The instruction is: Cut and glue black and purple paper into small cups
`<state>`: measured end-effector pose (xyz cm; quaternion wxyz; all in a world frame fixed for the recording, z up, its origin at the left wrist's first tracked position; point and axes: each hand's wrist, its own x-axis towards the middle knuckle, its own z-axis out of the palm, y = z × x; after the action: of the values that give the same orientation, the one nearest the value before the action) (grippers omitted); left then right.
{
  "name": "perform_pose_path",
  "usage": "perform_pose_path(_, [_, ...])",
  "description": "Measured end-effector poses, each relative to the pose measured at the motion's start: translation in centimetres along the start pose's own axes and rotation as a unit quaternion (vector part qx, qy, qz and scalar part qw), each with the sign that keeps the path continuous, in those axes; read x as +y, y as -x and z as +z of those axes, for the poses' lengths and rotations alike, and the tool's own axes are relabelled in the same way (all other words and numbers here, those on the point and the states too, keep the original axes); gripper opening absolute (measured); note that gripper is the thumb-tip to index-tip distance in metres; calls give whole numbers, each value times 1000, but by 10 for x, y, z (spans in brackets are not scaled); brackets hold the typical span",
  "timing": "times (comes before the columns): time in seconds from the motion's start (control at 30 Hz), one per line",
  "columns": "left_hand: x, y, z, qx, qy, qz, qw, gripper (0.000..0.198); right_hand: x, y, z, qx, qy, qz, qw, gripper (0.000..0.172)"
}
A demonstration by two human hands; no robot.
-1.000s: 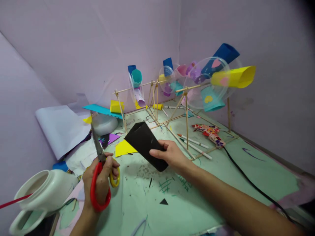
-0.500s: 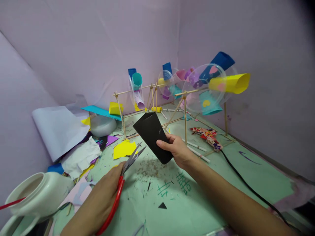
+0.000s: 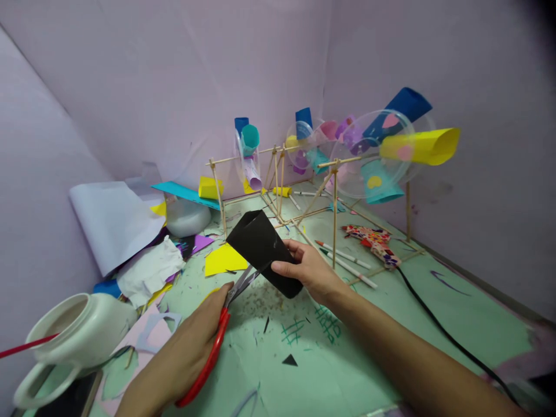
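Note:
My left hand [image 3: 197,333] is closed on a pair of red-handled scissors [image 3: 222,324], whose blades stand part-way apart. Their tips meet the lower left edge of a rolled black paper tube [image 3: 260,246]; whether any paper lies between the blades I cannot tell. My right hand [image 3: 310,269] grips that tube near its lower end, thumb on the front and fingers behind. The tube is tilted, its open end towards the upper left. Below on the table are a small black paper triangle [image 3: 289,360] and a thin black sliver [image 3: 266,324].
Stick frames [image 3: 334,214] carrying clear discs [image 3: 373,168] with coloured paper tubes stand behind. A pattern-covered glue gun [image 3: 373,240] lies right, its black cord [image 3: 443,330] running forward. At left are a white jug [image 3: 93,330], crumpled white paper [image 3: 152,272] and yellow paper [image 3: 223,260].
The scissors have come up to the black paper tube, and their tips now meet its edge. The tube has shifted slightly down and left. The camera view has turned a little left.

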<state>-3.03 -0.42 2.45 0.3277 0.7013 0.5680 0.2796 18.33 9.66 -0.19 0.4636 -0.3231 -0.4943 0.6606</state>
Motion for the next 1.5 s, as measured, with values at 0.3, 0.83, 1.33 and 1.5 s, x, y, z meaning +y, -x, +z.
perform_pose_path(0.3, [-15,-7,-23,113,13,-123,986,38,5,-4,-5,131,195,-130,963,44])
perform_pose_path(0.83, [2,-15,11,253,287,-79,921,32,29,20,21,20,578,-381,721,33])
perform_pose_path(1.33, [7,-15,18,205,162,-45,964,26,16,21,30,-39,600,-381,703,19])
perform_pose_path(1.5, [8,-14,18,213,145,-17,966,26,16,17,36,-51,592,-432,678,19])
